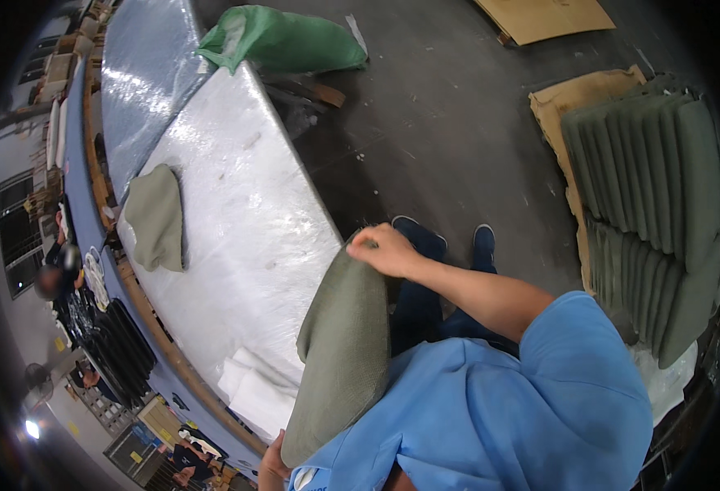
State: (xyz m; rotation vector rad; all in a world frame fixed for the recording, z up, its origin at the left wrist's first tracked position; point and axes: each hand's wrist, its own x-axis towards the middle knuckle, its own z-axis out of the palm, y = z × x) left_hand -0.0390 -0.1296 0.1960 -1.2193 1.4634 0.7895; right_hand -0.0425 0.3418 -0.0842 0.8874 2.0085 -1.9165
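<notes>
A grey-green fabric-covered cushion [339,360] stands tilted against the front of my body, beside the edge of the plastic-covered table [233,188]. My right hand [383,250] pinches its far corner between thumb and fingers. At the near end, my left hand [273,468] grips the cushion's lower edge; some of its fingers are hidden. A loose grey-green fabric piece [157,217] lies crumpled on the left of the table. Folded white padding [255,386] rests on the table just left of the cushion.
Several similar grey-green cushions [638,164] are stacked on the right, beside a cardboard sheet [558,123]. A green sack [294,41] lies at the table's far end. Flat cardboard [548,18] is on the floor at the back. Other people work beyond the table at left.
</notes>
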